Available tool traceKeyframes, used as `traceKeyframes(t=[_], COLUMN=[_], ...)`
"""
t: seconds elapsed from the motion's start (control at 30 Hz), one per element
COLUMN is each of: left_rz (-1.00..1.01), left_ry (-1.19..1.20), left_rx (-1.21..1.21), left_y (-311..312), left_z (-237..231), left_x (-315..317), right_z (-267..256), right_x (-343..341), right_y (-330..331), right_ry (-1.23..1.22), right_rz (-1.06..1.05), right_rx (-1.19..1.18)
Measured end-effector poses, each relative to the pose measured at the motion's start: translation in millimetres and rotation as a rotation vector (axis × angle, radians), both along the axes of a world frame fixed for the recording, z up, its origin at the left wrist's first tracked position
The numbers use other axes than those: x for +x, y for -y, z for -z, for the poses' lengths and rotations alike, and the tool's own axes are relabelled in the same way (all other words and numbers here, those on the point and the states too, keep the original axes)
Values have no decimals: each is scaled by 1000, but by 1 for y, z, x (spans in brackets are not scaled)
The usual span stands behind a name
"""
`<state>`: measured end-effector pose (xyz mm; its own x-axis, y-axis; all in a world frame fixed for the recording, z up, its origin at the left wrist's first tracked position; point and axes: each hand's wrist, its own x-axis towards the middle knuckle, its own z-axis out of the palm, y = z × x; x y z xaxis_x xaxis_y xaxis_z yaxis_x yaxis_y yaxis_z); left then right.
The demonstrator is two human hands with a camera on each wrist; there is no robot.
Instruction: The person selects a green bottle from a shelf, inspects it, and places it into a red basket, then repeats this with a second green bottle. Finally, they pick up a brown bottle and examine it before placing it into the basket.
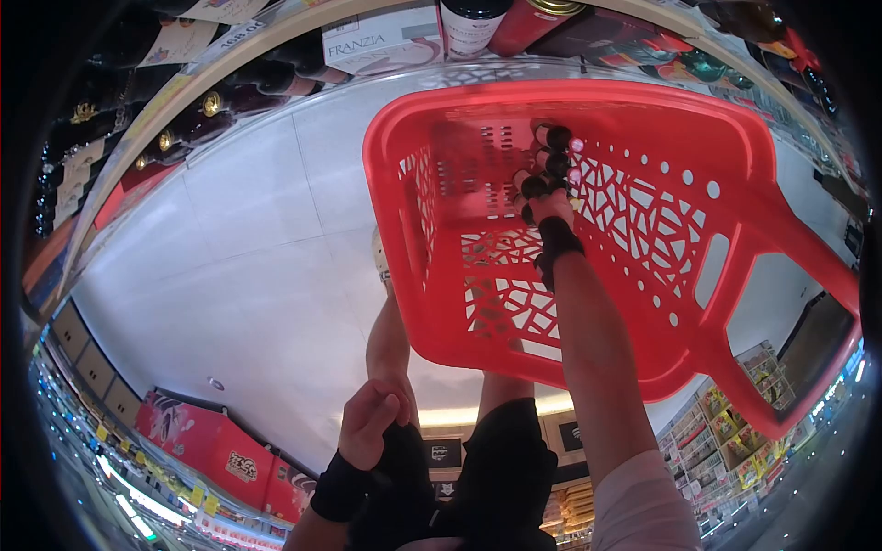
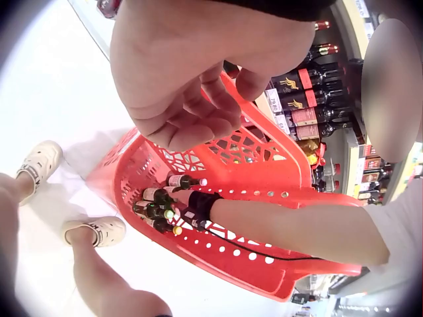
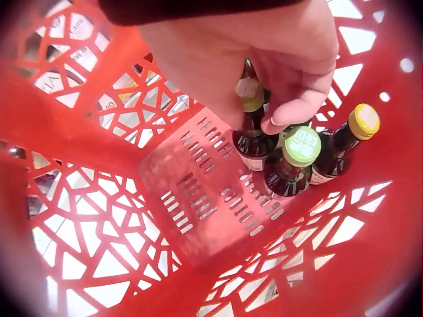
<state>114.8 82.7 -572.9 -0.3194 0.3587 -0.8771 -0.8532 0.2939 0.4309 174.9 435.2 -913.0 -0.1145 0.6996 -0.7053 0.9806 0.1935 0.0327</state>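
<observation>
A pale tiled floor (image 1: pixel 239 202) is seen below both hands; beyond them wine bottles (image 2: pixel 309 117) are shelved, and one FRANZIA box (image 1: pixel 381 41) is displayed ahead of the right hand. The right hand (image 1: pixel 556 207) is lowered into one red shopping basket (image 1: pixel 588 90), its arm stretched out and its fingers curled round a dark glass bottle (image 3: pixel 254 142). The left hand (image 1: pixel 372 427) is held outside the basket, its fingers loosely bent. Four bottles are counted about the right hand; just beside its fingertips a green-capped bottle (image 3: pixel 289 177) is seen, with a yellow-capped bottle (image 3: pixel 337 155) next to it. Two black wristbands (image 1: pixel 560 241) are worn, one behind each hand. Two cream clogs (image 2: pixel 104 231) are seen below the left hand.
</observation>
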Motion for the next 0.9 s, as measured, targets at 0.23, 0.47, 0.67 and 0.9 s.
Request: traceKeyframes(t=[0.23, 0.47, 0.67, 0.9], left_rz=[-130, -156, -129, -142], left_ry=[-72, -94, -251, -349], left_rx=[200, 306, 399, 470], left_y=[-4, -2, 21, 55], left_z=[-15, -68, -121, -178], left_x=[-5, -37, -49, -56], right_z=[-50, -75, -201, -343], right_x=[25, 79, 84, 86], right_y=[8, 12, 37, 57], right_ry=[-151, -400, -509, -750], right_rz=[174, 201, 525, 600], right_rx=[75, -6, -220, -209])
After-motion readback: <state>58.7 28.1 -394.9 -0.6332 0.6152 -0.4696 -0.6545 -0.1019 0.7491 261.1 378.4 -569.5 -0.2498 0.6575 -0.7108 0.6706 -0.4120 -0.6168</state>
